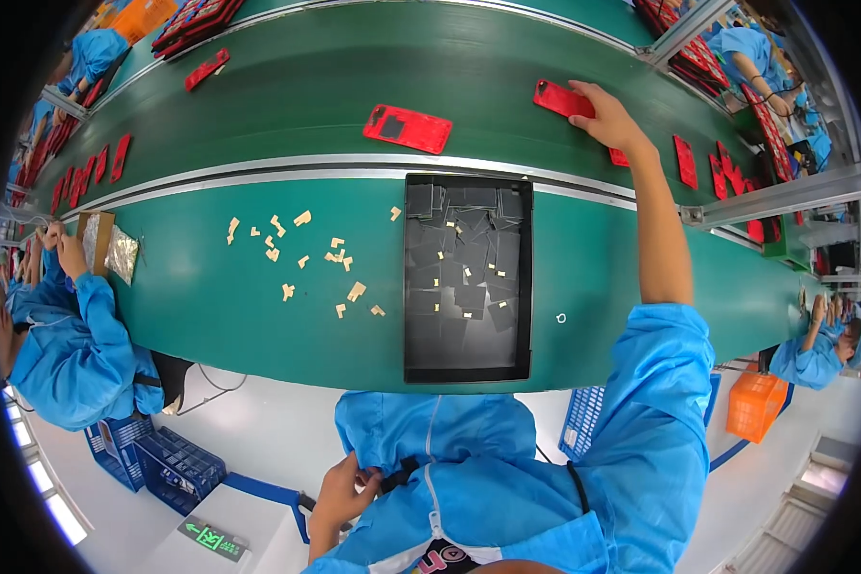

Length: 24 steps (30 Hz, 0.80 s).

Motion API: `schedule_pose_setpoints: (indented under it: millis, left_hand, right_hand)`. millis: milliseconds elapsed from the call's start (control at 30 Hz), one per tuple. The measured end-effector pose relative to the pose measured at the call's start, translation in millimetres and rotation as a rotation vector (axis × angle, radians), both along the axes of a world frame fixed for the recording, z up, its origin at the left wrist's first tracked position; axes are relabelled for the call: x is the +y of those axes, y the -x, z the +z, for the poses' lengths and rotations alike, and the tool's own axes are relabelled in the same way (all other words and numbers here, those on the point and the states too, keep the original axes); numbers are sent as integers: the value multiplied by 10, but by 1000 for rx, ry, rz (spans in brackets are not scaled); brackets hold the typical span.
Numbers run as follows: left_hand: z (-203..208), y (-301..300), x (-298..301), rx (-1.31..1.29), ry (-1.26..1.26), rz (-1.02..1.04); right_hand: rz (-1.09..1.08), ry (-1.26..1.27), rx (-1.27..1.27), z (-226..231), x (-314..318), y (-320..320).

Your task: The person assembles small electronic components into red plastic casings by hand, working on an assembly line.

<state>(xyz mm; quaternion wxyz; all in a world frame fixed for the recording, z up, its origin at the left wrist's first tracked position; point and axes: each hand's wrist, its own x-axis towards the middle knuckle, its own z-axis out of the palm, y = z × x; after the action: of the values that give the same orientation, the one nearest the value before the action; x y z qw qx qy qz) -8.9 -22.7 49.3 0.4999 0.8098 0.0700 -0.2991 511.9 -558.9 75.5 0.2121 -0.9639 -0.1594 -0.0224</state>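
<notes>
My right hand point(603, 116) reaches far over the green conveyor belt. Its thumb and fingers are closed around the end of a red phone case point(555, 99), which lies on the belt. Behind that wrist, part of another red phone case point(619, 157) shows. To the left, a red phone case point(408, 128) with a dark square patch lies apart from both hands. My left hand point(342, 496) rests low at my lap, its fingers curled by a dark band; what they pinch, if anything, is hidden.
A black tray point(525, 335) on the green table point(191, 316) holds many dark sheets and small pale pieces. Tan paper-like bits point(356, 292) lie scattered left of it, a white ring point(561, 318) to its right. A metal rail point(287, 170) borders the belt. Co-workers sit on both sides.
</notes>
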Motion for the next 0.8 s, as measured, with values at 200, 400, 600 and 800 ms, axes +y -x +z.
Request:
schedule_pose_setpoints:
  millis: [200,400,600,800]
  left_hand:
    - [-441,-62,-312,-354,-385,48]
    - [-185,-282,-107,-56,-541,-356]
    - [891,-1510,115,47,229,-588]
    - [1059,-2905,-996,-375,761,220]
  right_hand:
    - [-103,-16,-238,262,267,377]
    - [35,-250,-289,813,1091,1251]
    - [239,-385,-280,956,1766,1759]
    - [256,-501,-299,943,2178,1955]
